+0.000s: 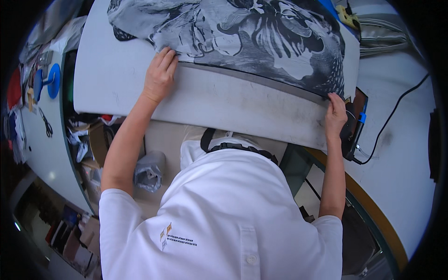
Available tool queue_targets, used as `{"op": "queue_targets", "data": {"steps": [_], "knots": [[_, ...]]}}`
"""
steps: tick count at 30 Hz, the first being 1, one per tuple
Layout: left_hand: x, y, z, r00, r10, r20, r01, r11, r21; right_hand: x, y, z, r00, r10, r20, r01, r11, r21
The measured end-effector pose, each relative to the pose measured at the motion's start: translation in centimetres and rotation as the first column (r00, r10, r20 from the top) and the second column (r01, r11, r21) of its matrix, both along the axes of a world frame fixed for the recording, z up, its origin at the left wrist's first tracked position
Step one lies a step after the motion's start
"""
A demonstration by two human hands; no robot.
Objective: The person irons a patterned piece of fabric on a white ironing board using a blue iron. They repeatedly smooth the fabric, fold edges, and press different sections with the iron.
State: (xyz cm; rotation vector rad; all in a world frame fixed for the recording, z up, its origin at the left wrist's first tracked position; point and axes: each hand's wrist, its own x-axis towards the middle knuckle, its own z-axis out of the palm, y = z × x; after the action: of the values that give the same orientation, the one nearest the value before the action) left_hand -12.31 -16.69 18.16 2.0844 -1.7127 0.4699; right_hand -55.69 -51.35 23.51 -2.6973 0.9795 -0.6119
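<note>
A patterned grey, black and white fabric piece [224,31] lies over the far part of a white padded board [224,94]. At the fabric's near left corner, my left hand [161,73] has its fingertips on the edge; whether they pinch it or only press it, I cannot tell. My right hand [336,112] has thumb and fingers closed on the fabric's near right corner. Between the hands the near edge runs fairly straight, with a grey shadowed strip just below it. The fabric's far side runs out of view at the top.
Right of the board, a black corded tool with a blue tip [357,133] stands in a holder, its cable [395,101] curving over a white table. A yellow object [347,16] lies at the upper right. At left are scissors [45,122], a blue spool-like object [53,81] and a lined bin [148,175].
</note>
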Motion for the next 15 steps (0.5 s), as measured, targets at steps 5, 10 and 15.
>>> {"op": "queue_targets", "data": {"steps": [5,10,15], "knots": [[-1.9,2.9,-0.7,0.992,0.034,0.123,-0.056,0.982,0.181,-1.9,1.0,-3.8,0.971,0.185,-0.151,-0.186,0.982,0.008],[-4.1,3.6,-0.9,0.978,0.124,0.165,-0.163,0.954,0.253,-2.6,2.5,-4.4,0.953,0.207,-0.219,-0.206,0.978,0.027],[-6.1,3.8,-0.4,0.971,0.199,0.130,-0.227,0.940,0.255,-6.2,0.6,0.2,0.990,0.074,-0.121,-0.083,0.994,-0.067]]}}
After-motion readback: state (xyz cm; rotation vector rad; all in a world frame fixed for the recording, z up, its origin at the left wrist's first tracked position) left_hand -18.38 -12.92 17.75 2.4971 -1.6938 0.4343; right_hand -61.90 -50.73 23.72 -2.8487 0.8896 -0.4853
